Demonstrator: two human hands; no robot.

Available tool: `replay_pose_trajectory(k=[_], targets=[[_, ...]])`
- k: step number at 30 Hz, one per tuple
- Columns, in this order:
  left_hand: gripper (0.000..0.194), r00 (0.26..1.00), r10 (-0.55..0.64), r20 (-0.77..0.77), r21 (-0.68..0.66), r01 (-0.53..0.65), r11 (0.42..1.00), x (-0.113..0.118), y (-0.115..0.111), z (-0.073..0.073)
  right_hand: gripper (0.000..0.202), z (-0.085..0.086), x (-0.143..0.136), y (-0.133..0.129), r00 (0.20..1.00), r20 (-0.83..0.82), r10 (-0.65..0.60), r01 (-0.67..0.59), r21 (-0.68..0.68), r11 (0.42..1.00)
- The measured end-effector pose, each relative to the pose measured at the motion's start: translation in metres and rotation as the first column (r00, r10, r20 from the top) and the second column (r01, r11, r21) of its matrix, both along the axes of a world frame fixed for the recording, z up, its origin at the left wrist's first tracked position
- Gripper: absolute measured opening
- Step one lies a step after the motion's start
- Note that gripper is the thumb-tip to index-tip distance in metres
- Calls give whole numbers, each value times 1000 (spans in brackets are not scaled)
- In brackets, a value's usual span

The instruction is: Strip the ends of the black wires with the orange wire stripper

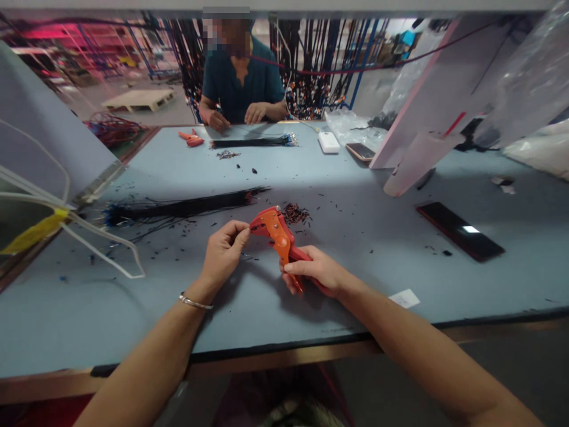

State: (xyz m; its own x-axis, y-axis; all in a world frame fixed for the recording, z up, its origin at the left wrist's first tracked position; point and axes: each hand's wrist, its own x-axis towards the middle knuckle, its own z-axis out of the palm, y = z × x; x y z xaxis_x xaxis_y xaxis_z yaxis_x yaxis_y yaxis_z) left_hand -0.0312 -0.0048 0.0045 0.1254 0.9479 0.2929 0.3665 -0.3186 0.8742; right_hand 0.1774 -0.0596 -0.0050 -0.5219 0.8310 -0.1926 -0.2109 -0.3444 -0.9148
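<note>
My right hand (313, 270) is wrapped around the handles of a red and orange wire stripper (281, 240), its jaws pointing up and left. At those jaws, the thumb and fingers of my left hand (229, 246) are pinched on a thin wire, which is mostly hidden by the fingers. A small blue end shows just below that hand. Behind my left hand lies a bundle of black wires (186, 206) with blue ends at its left. A pile of small dark and reddish cut pieces (296, 213) sits just beyond the stripper.
Across the table (351, 237) a person (242, 77) works near another wire bundle (253, 142) and a red tool (192, 139). To the right are a dark phone (460, 231), a cup with a red straw (420, 160) and a slanted post. White cables (102, 231) hang at the left.
</note>
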Motion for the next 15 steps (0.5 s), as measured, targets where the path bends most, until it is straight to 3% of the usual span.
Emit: replay_pose_trajectory(k=[15], targets=[[17,999,-3,37,-15,4,1000,-1,2,0,22,1,1,0,1000,-15,27,-27,12,1000]])
